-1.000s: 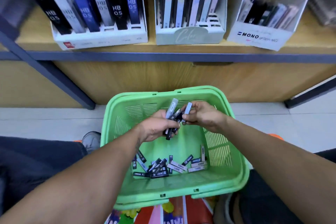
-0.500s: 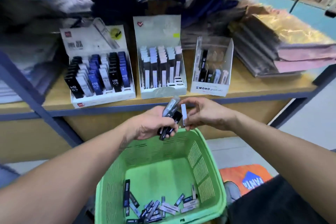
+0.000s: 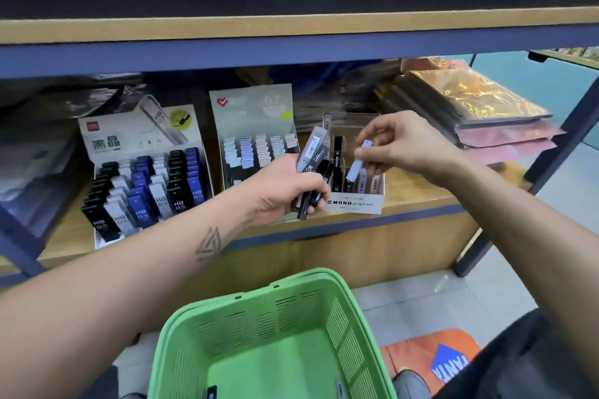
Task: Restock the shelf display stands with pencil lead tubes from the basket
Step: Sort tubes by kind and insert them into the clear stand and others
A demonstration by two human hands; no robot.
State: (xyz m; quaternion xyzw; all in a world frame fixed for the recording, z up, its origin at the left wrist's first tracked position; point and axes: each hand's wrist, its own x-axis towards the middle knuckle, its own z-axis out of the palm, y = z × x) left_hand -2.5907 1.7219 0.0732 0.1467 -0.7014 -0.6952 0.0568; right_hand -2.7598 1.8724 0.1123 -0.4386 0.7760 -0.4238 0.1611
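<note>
Left hand (image 3: 285, 186), frame centre: fingers curled round bundle of black and grey pencil lead tubes (image 3: 312, 160), fanned upward. Right hand (image 3: 398, 142), right of centre: thumb and fingers pinching single pale lavender tube (image 3: 356, 162), held over white MONO cardboard display stand (image 3: 355, 204) on wooden shelf (image 3: 411, 194). Green plastic basket (image 3: 259, 311) at lower centre of frame.

Two bare forearms, no sleeves, watch or rings visible. Left forearm (image 3: 136, 272) marked with a dark geometric tattoo of nested triangle outlines (image 3: 209, 244) near the wrist. Left hand (image 3: 285, 188) and right hand (image 3: 405, 142) ungloved. Dark trousers (image 3: 525, 363) at lower right, grey shoe toe (image 3: 410, 382) beside them.
</note>
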